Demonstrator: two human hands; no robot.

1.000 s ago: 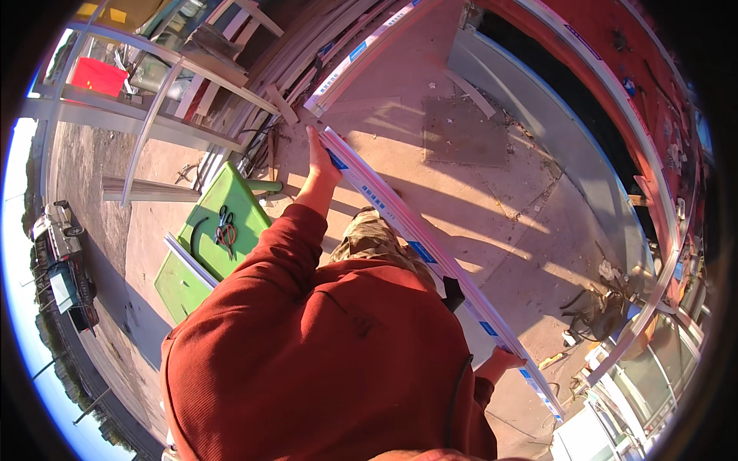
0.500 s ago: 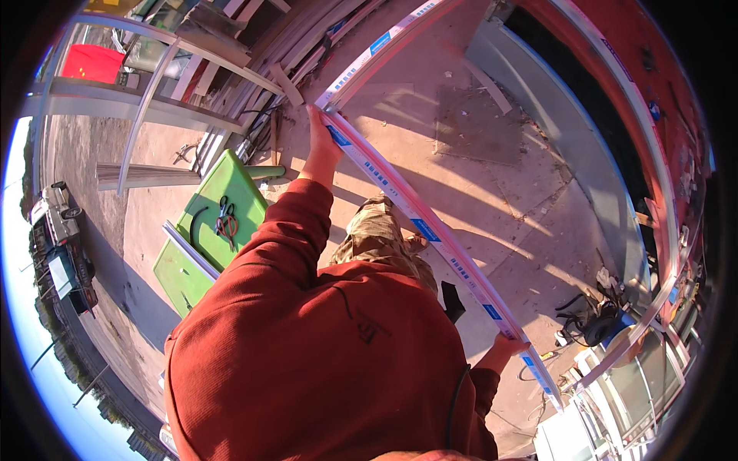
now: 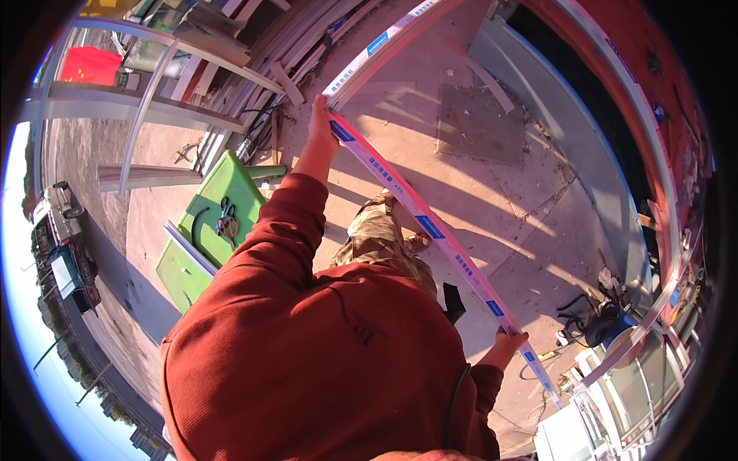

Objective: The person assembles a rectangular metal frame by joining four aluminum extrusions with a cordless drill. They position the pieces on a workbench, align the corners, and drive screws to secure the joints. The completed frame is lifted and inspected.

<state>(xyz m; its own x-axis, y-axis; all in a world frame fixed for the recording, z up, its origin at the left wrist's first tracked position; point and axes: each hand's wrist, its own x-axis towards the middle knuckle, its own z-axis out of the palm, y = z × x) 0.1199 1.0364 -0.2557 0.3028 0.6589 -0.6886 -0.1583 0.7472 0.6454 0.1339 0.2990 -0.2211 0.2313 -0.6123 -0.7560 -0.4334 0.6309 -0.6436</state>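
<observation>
A large rectangular metal frame, wrapped in pink and white film with blue patches, stretches out in front of me. Its near bar [image 3: 430, 224] runs slantwise from the upper middle to the lower right. My left hand [image 3: 320, 127] is closed round the frame beside its left corner, where another bar [image 3: 377, 48] leads away to the upper right. Farther along the near bar, toward its right end, my right hand [image 3: 509, 343] grips it from the near side. Parts of the fingers of both hands are hidden by the bar.
To my left stands a green table [image 3: 207, 207] with red-handled pliers [image 3: 228, 223]. Metal profiles [image 3: 288, 65] lie piled at the back left. A grey panel [image 3: 553, 115] leans at the right. Cables [image 3: 596, 323] and glazed frames [image 3: 638, 384] crowd the lower right. A parked vehicle [image 3: 68, 246] is far left.
The near bar and both hands have shifted slightly; the left hand and its corner sit a little farther right and higher. Both hands keep their hold.
</observation>
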